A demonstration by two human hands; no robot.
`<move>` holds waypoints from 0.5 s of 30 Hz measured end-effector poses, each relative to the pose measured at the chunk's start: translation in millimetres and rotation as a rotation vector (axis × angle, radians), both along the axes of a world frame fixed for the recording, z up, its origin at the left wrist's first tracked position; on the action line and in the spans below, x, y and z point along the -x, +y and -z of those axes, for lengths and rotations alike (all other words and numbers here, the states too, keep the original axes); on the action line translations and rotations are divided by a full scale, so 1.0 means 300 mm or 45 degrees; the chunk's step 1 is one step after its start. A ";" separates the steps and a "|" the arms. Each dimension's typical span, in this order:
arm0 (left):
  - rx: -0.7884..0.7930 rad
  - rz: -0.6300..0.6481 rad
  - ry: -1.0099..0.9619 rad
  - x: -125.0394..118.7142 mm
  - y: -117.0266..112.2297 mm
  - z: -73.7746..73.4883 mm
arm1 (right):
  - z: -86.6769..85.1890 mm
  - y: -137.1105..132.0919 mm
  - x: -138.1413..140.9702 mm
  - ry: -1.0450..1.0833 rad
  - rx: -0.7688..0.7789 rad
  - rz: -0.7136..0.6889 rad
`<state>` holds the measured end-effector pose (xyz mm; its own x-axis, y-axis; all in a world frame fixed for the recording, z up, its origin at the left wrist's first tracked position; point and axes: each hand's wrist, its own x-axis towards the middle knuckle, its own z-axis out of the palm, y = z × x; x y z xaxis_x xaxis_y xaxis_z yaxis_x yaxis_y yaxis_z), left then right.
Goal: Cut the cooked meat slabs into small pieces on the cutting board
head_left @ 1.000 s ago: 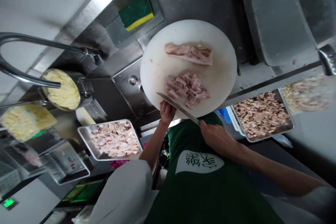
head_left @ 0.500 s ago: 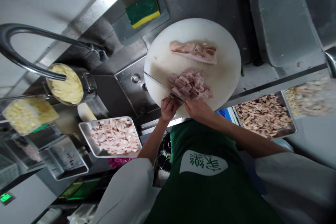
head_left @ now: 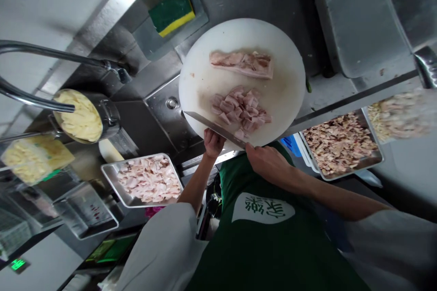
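A round white cutting board (head_left: 194, 77) bears a slab of pale raw meat (head_left: 242, 64) at its far side. Nearer lies a heap of cut meat pieces (head_left: 242, 107). In my right hand (head_left: 268, 161) is the handle of a long knife (head_left: 227, 133), its blade reaching left across the board's near edge. My left hand (head_left: 214, 144) is closed, its curled fingers against the near side of the blade. What those fingers hold, if anything, is hidden.
To the left, a metal tray (head_left: 128, 199) carries sliced meat, and a pot (head_left: 111, 116) holds pale yellow slices. A faucet (head_left: 85, 59) arches over there. Behind the board lies a green-and-yellow sponge (head_left: 172, 9). At right stands another tray (head_left: 377, 161) of chopped pieces.
The knife has come toward me, off the heap, to the board's near edge. Both hands have moved nearer my body, and the pieces lie more spread out. The whole view has shifted slightly.
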<state>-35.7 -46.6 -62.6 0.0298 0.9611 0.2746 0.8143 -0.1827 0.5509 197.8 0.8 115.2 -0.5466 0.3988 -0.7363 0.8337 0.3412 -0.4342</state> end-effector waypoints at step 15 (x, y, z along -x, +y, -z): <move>-0.075 0.009 -0.006 -0.013 0.007 -0.020 | 0.038 0.002 0.004 -0.045 0.090 0.012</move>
<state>-31.7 -44.4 -56.6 0.0349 0.9431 0.3307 0.8103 -0.2204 0.5431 196.5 1.4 103.7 -0.5161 0.3501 -0.7817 0.8520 0.3028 -0.4270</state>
